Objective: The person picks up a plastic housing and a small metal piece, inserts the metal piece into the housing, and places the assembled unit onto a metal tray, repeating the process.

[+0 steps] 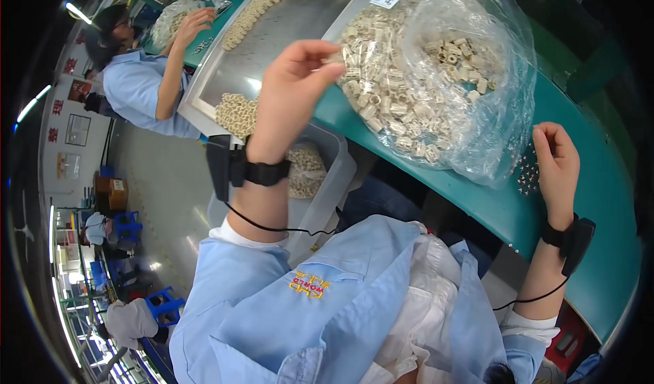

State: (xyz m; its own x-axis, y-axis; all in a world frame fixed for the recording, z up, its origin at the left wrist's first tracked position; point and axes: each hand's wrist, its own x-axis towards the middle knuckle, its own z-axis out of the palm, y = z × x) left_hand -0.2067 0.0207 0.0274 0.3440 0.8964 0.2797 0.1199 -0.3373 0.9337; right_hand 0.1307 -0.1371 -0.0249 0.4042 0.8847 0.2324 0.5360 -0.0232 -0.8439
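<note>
My left hand [291, 91] is raised beside the left edge of a large clear plastic bag [501, 135] full of small beige plastic parts [395, 104]. Its thumb and forefinger come together at a small pale piece, too unclear to name. On the right, my right hand [560, 166] has its fingers curled in toward the thumb. It is next to a scatter of tiny shiny metal parts [526, 174] on the green table [599, 213]. Whatever those fingers may hold is hidden. The bag's mouth gapes, with loose beige parts [466, 60] visible inside.
Left of the bag lies a metal tray [204, 77] with beige parts in rows and a cluster. Below it stands a translucent bin [340, 162] holding a bag of parts [304, 169]. A co-worker in blue [139, 87] works at the far left. Blue stools [163, 307] stand beyond.
</note>
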